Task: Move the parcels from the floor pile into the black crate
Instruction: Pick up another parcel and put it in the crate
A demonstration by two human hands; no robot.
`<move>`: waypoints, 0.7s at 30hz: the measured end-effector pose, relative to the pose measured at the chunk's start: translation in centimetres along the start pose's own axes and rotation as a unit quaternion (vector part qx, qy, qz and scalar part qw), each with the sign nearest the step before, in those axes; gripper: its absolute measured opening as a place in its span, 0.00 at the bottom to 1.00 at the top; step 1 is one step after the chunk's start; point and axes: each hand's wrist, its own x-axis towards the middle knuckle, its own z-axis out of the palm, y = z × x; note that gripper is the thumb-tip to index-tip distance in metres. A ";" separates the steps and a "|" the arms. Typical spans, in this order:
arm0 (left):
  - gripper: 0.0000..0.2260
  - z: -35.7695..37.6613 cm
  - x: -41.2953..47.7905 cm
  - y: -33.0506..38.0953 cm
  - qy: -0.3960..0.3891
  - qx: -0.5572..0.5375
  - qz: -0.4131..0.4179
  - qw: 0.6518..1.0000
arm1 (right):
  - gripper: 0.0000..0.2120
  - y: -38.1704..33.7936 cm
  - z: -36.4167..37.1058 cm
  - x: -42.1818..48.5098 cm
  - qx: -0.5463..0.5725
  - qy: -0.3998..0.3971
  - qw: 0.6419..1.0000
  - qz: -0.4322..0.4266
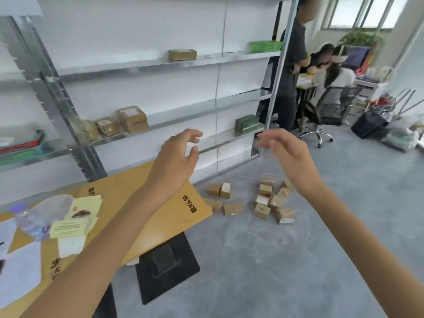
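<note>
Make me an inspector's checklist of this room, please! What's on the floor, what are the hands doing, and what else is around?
Surface: grey concrete floor.
Job's things: small cardboard parcels heaped loosely on the floor by the metal shelving; black crate not plainly seen.
Clutter: wooden table with yellow papers and a clear plastic bottle.
Grips: left hand and right hand both raised, fingers relaxed, holding nothing.
Cables: nothing seen.
Surroundings: shelving holds cardboard boxes and green boxes; people at a desk, an office chair, windows behind.
</note>
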 end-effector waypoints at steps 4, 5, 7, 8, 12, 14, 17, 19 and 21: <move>0.14 10.1 5.1 3.4 -0.017 -0.038 0.005 0.999 | 0.15 6.9 -9.6 1.9 -0.028 0.051 0.998 0.033; 0.14 12.3 6.4 4.3 -0.026 -0.044 0.006 0.999 | 0.15 8.3 -11.7 2.6 -0.035 0.059 0.997 0.043; 0.14 16.3 8.5 5.9 -0.048 -0.044 0.002 0.998 | 0.15 10.7 -15.5 3.6 -0.047 0.075 0.994 0.057; 0.14 18.2 9.5 6.7 -0.060 -0.041 0.005 0.997 | 0.14 11.8 -17.3 4.0 -0.048 0.090 0.993 0.058; 0.14 24.0 12.7 9.1 -0.097 -0.048 0.026 0.994 | 0.14 15.3 -22.8 4.2 -0.051 0.143 0.986 0.065; 0.14 25.6 13.5 9.5 -0.107 -0.052 0.036 0.992 | 0.13 16.5 -24.8 3.9 -0.058 0.149 0.983 0.085; 0.14 26.5 14.4 8.8 -0.116 -0.043 0.041 0.991 | 0.13 17.8 -26.5 3.5 -0.072 0.150 0.981 0.099; 0.14 26.2 15.2 7.8 -0.109 -0.037 0.035 0.993 | 0.14 18.2 -26.9 3.9 -0.081 0.148 0.980 0.105; 0.14 25.4 15.9 6.7 -0.095 -0.034 0.030 0.994 | 0.14 18.4 -26.7 4.9 -0.084 0.137 0.981 0.113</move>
